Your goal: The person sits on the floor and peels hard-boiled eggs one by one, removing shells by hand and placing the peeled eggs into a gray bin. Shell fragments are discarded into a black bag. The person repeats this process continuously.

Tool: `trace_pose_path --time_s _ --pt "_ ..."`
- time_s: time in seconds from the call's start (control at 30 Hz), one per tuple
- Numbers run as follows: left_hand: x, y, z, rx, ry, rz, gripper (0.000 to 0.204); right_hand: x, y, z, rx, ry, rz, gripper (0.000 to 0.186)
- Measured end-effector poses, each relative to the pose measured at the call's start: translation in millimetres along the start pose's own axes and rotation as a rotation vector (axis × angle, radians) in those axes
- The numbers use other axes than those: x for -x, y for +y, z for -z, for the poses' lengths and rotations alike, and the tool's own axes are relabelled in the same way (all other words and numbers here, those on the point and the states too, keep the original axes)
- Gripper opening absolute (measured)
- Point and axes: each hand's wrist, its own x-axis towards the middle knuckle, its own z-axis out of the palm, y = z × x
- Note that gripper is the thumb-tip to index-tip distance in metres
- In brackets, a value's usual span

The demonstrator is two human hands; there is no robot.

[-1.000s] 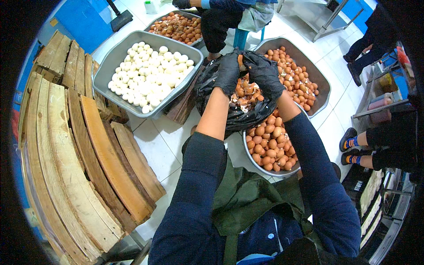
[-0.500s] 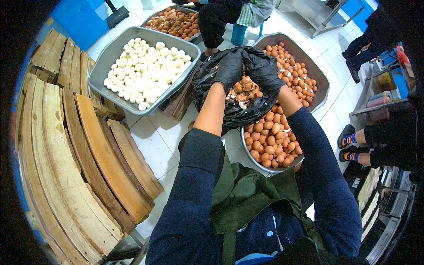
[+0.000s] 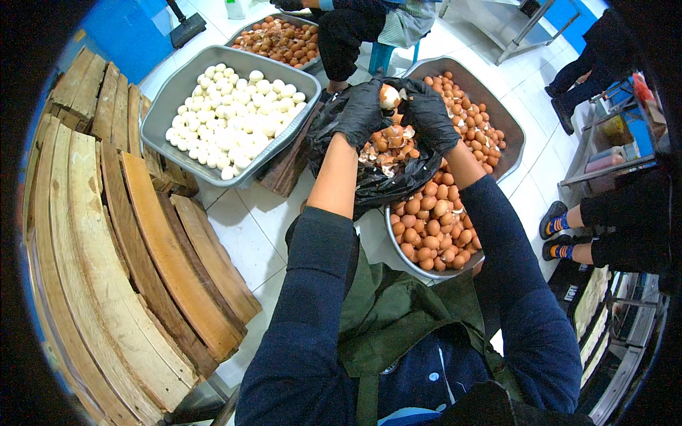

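Note:
A partly peeled brown egg (image 3: 389, 96), its white showing, is held in the fingers of my black-gloved left hand (image 3: 361, 115). Close beside it, my right hand (image 3: 430, 117), gloved the same way, has its fingers bent together at the egg's right side. A small pale fleck shows at those fingertips; what they pinch is too small to make out. Both hands are above a black plastic bag (image 3: 398, 186) with broken eggshells (image 3: 391, 148) in it. Brown eggs (image 3: 435, 226) fill a round basin just right of the bag.
Peeled white eggs (image 3: 234, 117) lie in a grey tub (image 3: 158, 135) at the left. Another grey tub (image 3: 517, 138) holds brown eggs at the right, and a third tub (image 3: 245, 35) stands farther back. Wooden pallets (image 3: 106, 248) line the left. Other people sit and stand nearby.
The partly peeled egg has come into view between my hands, which were lower over the bag's mouth with their fingers hidden. My hands have turned, and the bag's rim has sunk.

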Motion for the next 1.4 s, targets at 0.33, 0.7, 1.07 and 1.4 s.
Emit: trace_pose_path --time_s 0.33,0.7,1.07,1.4 --pt "7.8 12.5 20.0 0.32 0.134 0.084 0.056 -11.9 32.2 5.0 0.268 -0.053 0.191 0.035" --pt "-7.4 6.4 0.3 0.105 0.083 0.199 0.044 -2.3 -16.7 -4.0 0.271 -0.067 0.079 0.032" --pt "-2.0 11.1 14.8 -0.089 -0.022 -0.101 0.03 9.2 -41.6 17.5 -0.032 -0.243 0.025 0.029" --pt "-1.2 5.7 12.1 -0.038 0.03 -0.153 0.033 8.8 -23.5 21.6 -0.003 -0.082 0.09 0.033"
